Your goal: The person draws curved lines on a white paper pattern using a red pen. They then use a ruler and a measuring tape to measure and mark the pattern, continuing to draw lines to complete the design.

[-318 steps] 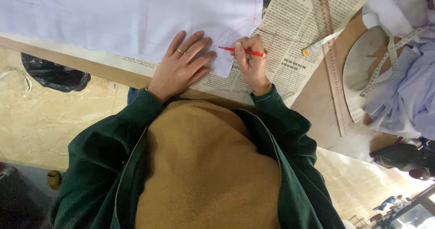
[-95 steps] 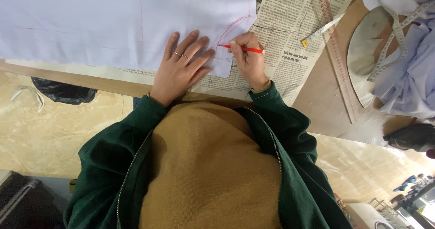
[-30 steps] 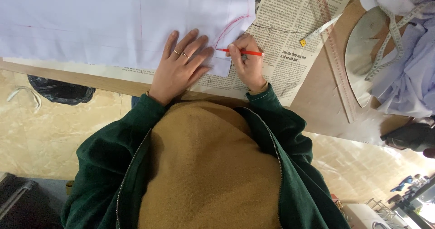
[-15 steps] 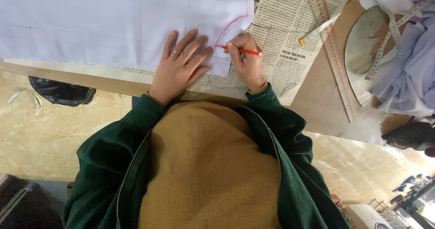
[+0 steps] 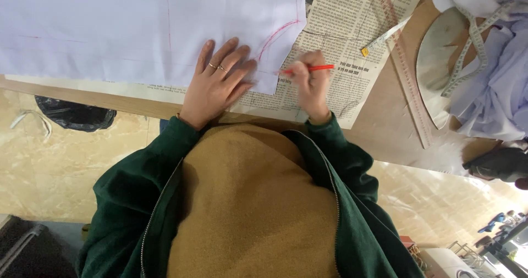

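The right hand has slid down a little since half a second ago. Before, the tip of the thin red pencil sat higher up on the curved red line. Now the tip is at the near end of that curve, right at the near right corner of the big white cloth. The left hand has not moved.

The right hand is closed tight around the red pencil. The pencil lies almost flat and points left toward the cloth. The left hand is open and flat, with fingers spread, pressing down on the near edge of the cloth. Two rings show on one finger.

The white cloth is smooth and covers the far left part of the wooden table. It has thin red lines drawn on it. A sheet of printed newspaper lies under it and sticks out to the right. A long clear ruler lies on the right, near a yellow measuring tape.
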